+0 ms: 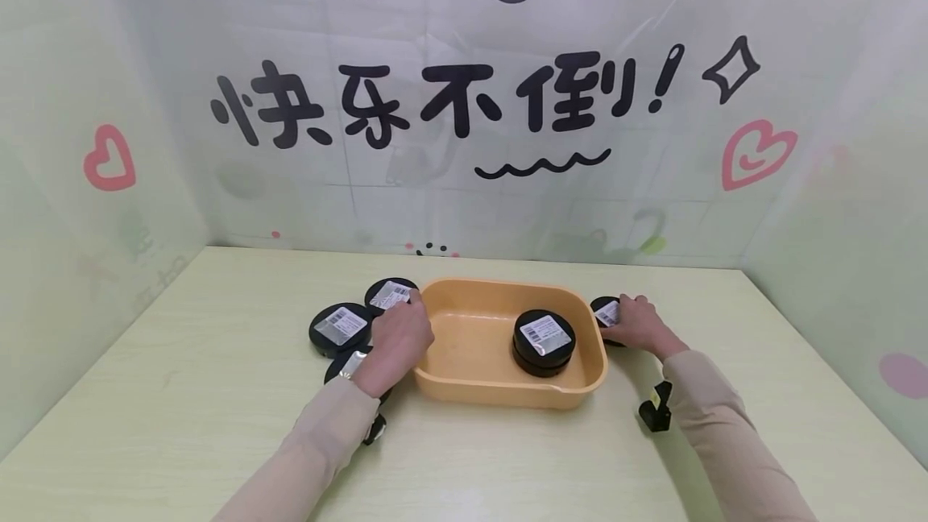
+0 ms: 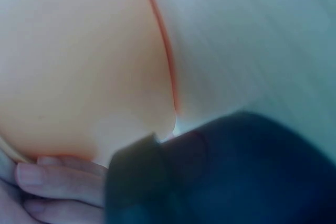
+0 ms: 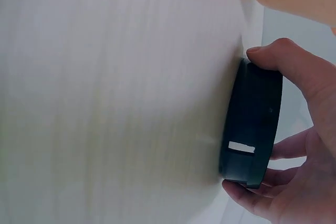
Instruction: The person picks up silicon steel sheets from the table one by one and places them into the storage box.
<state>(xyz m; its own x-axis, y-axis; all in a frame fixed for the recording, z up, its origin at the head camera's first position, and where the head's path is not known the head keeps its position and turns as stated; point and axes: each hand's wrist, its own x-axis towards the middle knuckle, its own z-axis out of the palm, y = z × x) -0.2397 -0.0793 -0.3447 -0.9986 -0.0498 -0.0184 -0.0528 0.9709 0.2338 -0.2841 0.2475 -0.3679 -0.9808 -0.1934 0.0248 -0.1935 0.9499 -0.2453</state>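
Observation:
In the head view an orange plastic tub [image 1: 464, 329] stands mid-table. Two stacked black round cases [image 1: 544, 341], the top one with a white barcode label, sit in its right part. My left hand [image 1: 403, 338] is at the tub's left end, its bent fingers [image 2: 63, 179] against the rim in the left wrist view. Right of the tub, my right hand [image 1: 638, 323] grips another black round case [image 3: 254, 124] by its edge, thumb on one side and fingers on the other. This case rests on the table or just above it; I cannot tell which.
Left of the tub lie several black round cases [image 1: 341, 327], partly hidden by the left arm. A small black device [image 1: 656, 408] shows by the right wrist. A large blurred dark shape [image 2: 226, 171] fills the left wrist view's lower part. Printed sheeting [image 1: 428, 208] encloses the table.

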